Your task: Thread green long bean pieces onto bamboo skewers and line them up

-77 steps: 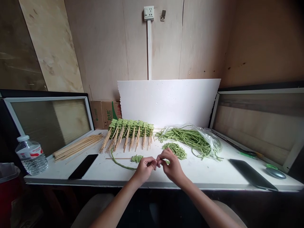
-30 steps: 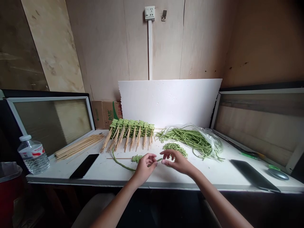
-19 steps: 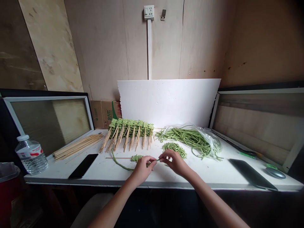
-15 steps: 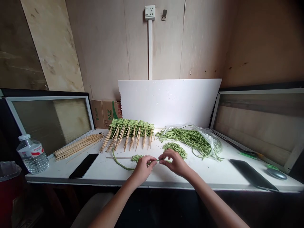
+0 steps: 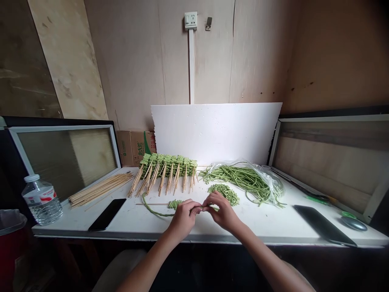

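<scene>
My left hand (image 5: 184,217) and my right hand (image 5: 222,210) meet over the white table, fingertips nearly touching. Both pinch a green long bean (image 5: 154,212), whose loose end curves out to the left of my left hand. Right behind the left hand lies a bamboo skewer threaded with short bean pieces (image 5: 175,204); part of it is hidden by that hand. Just beyond my right hand is a heap of cut bean pieces (image 5: 228,194). Whole long beans (image 5: 240,177) lie farther back in a clear plastic bag (image 5: 275,187).
Stacked bean skewers (image 5: 170,162) stand at the back, sticks pointing forward. To the left are loose bamboo skewers (image 5: 100,188), a black phone (image 5: 107,214) and a water bottle (image 5: 41,200). A dark flat device (image 5: 323,224) and a grey mouse (image 5: 354,223) lie right.
The two hands stay together on the bean, with small shifts of the fingers. Some green bean now shows under the right fingers. The view has tilted up slightly.
</scene>
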Demonstrator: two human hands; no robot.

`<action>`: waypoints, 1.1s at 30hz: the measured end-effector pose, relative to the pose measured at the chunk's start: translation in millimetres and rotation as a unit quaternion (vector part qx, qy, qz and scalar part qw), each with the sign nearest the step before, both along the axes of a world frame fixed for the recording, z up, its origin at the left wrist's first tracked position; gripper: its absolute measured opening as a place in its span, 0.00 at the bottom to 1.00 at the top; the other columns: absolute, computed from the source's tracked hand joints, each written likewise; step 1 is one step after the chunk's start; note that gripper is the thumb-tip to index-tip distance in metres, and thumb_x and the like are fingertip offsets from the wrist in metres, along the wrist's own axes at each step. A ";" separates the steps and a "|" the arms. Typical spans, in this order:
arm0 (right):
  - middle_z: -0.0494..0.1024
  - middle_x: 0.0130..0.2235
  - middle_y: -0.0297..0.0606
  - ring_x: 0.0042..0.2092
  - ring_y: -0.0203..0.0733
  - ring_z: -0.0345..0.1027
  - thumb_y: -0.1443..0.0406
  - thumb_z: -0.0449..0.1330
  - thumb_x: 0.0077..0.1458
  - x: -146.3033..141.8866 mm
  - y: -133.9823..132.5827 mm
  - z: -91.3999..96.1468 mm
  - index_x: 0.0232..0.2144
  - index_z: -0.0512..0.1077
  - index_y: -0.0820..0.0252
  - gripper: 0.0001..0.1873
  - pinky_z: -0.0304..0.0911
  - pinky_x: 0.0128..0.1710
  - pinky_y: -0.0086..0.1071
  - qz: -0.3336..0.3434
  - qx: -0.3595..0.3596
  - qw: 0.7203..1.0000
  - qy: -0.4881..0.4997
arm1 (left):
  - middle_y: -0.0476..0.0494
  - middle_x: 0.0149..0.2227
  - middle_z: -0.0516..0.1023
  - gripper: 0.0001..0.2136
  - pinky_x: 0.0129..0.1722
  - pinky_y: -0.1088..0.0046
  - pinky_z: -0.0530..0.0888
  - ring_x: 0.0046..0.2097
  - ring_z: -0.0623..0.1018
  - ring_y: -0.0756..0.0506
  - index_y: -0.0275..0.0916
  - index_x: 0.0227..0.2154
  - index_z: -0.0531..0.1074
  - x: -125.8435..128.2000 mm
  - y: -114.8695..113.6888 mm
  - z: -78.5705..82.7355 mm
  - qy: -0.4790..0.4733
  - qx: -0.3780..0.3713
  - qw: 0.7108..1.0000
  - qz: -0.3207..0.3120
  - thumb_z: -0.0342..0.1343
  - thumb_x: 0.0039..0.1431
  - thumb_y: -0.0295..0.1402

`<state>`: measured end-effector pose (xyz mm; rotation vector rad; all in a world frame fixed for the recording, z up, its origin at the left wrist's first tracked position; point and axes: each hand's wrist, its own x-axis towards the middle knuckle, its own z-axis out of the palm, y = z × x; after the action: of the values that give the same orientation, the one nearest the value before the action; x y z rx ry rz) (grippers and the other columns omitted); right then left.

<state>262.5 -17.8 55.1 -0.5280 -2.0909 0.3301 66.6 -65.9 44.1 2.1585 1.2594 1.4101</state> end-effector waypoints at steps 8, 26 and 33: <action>0.77 0.31 0.37 0.38 0.45 0.67 0.72 0.62 0.58 -3.9 -0.5 -3.0 0.30 0.77 0.55 0.08 0.63 0.38 0.37 0.030 -0.076 0.995 0.056 | 0.44 0.29 0.79 0.14 0.34 0.73 0.71 0.32 0.77 0.47 0.38 0.30 0.82 1.9 0.7 -4.4 -0.020 0.029 0.999 -0.025 0.52 0.58 0.18; 0.80 0.35 0.44 0.41 0.52 0.69 0.59 0.58 0.68 29.7 37.4 -12.6 0.38 0.83 0.55 0.14 0.65 0.40 0.43 -0.130 -0.034 0.985 -0.105 | 0.39 0.38 0.82 0.14 0.39 0.70 0.75 0.37 0.79 0.45 0.37 0.39 0.81 -12.9 14.5 -7.3 -0.106 -0.058 0.993 -0.015 0.56 0.68 0.42; 0.81 0.33 0.41 0.41 0.51 0.70 0.59 0.66 0.61 36.1 43.1 -26.6 0.33 0.83 0.55 0.08 0.66 0.42 0.43 -0.126 -0.026 0.981 -0.148 | 0.38 0.41 0.81 0.14 0.43 0.68 0.75 0.42 0.79 0.43 0.38 0.41 0.81 -13.0 17.5 -14.6 -0.070 -0.050 0.996 -0.004 0.55 0.69 0.42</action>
<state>298.6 25.4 28.5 -0.9106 -2.2696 0.1651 53.6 -48.4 29.5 1.9601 1.2408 1.4363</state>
